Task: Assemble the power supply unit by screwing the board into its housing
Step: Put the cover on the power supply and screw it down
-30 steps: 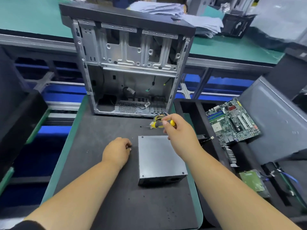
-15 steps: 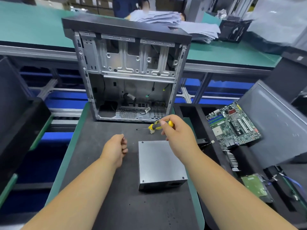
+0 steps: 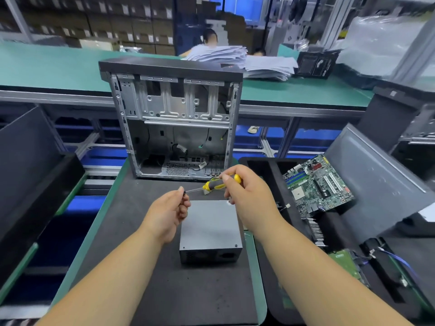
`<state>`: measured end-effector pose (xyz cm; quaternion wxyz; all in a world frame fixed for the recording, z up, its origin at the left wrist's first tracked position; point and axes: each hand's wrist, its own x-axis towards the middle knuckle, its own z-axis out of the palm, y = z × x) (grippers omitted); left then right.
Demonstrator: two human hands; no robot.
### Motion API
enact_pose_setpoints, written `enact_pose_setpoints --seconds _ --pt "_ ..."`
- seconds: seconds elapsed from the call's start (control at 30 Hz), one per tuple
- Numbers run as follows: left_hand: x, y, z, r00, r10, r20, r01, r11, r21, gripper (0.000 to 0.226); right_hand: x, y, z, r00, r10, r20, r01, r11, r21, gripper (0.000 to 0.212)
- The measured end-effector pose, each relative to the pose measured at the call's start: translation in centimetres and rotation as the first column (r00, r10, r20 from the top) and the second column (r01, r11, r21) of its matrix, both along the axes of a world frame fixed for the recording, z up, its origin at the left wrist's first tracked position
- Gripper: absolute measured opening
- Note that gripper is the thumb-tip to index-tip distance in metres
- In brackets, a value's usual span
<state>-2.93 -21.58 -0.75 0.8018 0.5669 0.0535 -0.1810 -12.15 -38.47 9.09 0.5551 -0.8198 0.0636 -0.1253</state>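
Both hands are up over the mat [image 3: 117,267], and we are at the small step of loading a screw on the driver. Nearest to us lies the supply [image 3: 209,228], a closed grey box flat on the mat, just below the hands and touched by neither. Our left hand [image 3: 168,214] has its fingers curled, with the fingertips pinched at the driver's tip; it seems a screw is there, but it is too small to tell. Our right hand [image 3: 247,196] grips the yellow and black handle of the driver [image 3: 215,184], which lies almost level and points left. To do this well, we should keep the shaft steady, seat the screw straight on the tip, and let go only when it stays by itself. Then we tilt the tip down slowly, so nothing drops on the mat. Behind stands the case [image 3: 174,118], open toward us.
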Motion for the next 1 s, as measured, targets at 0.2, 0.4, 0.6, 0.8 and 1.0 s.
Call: enact_pose_setpoints --seconds 0.2,0.4,0.6,0.8,1.0 --pt "-3.6 -2.4 1.0 1.0 0.0 -0.005 0.0 1.0 0.005 0.024 -4.2 -2.5 0.7 0.999 0.019 0.038 -0.019 1.0 -0.004 0.014" --pt "-7.2 -4.4 1.4 0.995 0.015 -0.096 -0.027 0.992 -0.127 0.014 -8.2 -5.1 0.8 0.998 0.021 0.054 -0.021 1.0 0.004 0.014" --pt "-10.9 -6.2 2.0 0.986 0.012 -0.164 -0.05 0.972 -0.228 0.014 -11.4 -7.2 0.5 0.997 0.034 0.072 -0.037 0.998 0.042 0.015" --pt "-13.7 -6.5 1.9 0.974 0.073 -0.215 -0.131 0.953 -0.272 0.013 -13.1 -7.9 0.2 0.991 0.112 0.079 -0.117 0.99 0.073 0.015" --pt "-14.5 -5.6 1.7 0.968 0.107 -0.226 -0.17 0.944 -0.282 0.015 -13.4 -7.2 -0.4 0.988 0.138 0.069 -0.142 0.989 0.053 0.014"
